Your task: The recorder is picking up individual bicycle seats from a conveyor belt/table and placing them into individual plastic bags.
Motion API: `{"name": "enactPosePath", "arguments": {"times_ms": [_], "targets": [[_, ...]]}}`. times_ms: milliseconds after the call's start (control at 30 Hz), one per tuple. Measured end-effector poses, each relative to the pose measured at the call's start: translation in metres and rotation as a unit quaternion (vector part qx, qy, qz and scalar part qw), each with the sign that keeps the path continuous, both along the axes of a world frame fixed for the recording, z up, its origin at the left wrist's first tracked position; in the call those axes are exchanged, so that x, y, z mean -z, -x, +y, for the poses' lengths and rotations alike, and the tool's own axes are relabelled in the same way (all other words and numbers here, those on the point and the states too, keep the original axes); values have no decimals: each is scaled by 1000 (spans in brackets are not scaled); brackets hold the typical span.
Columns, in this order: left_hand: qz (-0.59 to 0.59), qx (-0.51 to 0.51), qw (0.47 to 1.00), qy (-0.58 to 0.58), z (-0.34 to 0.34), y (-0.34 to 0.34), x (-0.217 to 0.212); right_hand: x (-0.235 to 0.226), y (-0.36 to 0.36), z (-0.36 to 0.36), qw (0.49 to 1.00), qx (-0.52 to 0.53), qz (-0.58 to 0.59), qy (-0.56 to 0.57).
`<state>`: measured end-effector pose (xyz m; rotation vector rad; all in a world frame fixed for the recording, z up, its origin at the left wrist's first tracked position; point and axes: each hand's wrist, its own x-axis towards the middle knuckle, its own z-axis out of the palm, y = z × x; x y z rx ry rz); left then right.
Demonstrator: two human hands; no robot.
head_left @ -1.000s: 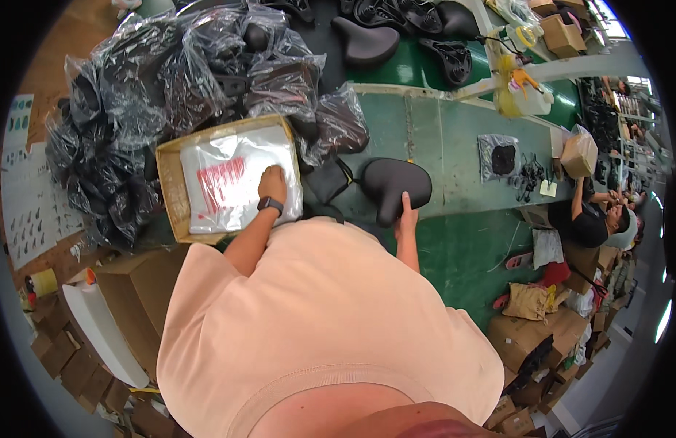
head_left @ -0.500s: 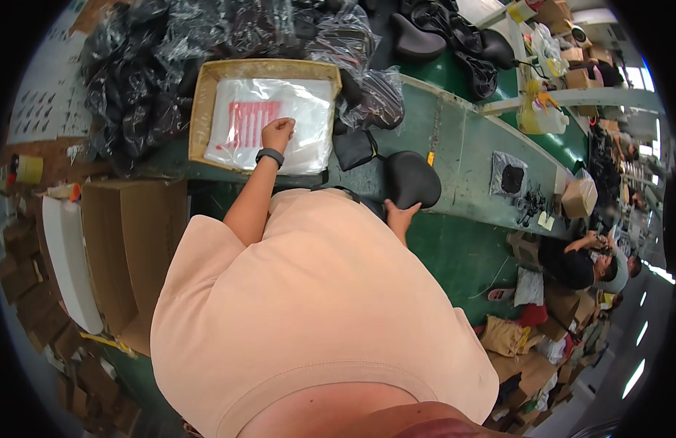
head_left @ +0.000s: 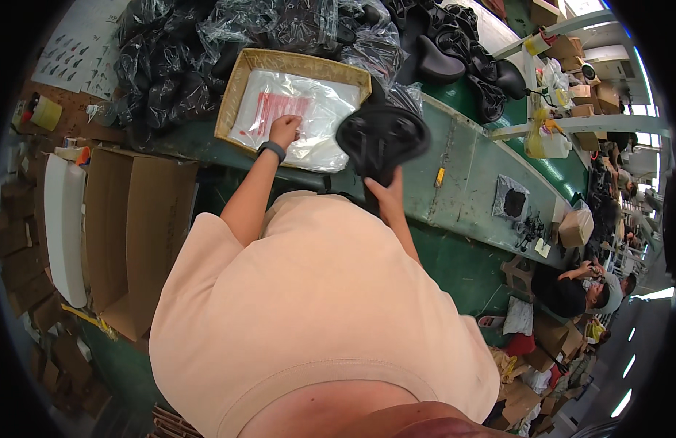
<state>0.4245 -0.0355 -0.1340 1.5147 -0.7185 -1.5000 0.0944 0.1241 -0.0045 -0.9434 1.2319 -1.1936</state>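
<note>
- The right hand point(head_left: 382, 193) is clamped on the narrow end of a black moulded bicycle saddle point(head_left: 382, 135), lifted just right of the shallow cardboard tray point(head_left: 239, 80).
- The left hand point(head_left: 285, 130) pinches the top clear plastic bag point(head_left: 301, 117) in that tray; the hands are apart.
- Judging by this, bagging is barely begun: the saddle is unbagged.
- Bagged saddles point(head_left: 170, 80) lie heaped far left.

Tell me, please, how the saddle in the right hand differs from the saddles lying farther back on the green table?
The held saddle is lifted off the table in the right hand, tilted and blurred; the far saddles lie piled on the green table. It is alone; they are several. All are black and unbagged.
</note>
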Motion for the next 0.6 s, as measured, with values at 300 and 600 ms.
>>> {"name": "enactPosePath", "arguments": {"times_ms": [300, 600], "targets": [[-251, 18, 957, 144, -50, -4, -21, 67, -82, -73, 937, -170, 289, 97], [-375, -2, 857, 352, 0, -17, -171, -17, -95, -81, 844, -263, 448, 133]]}}
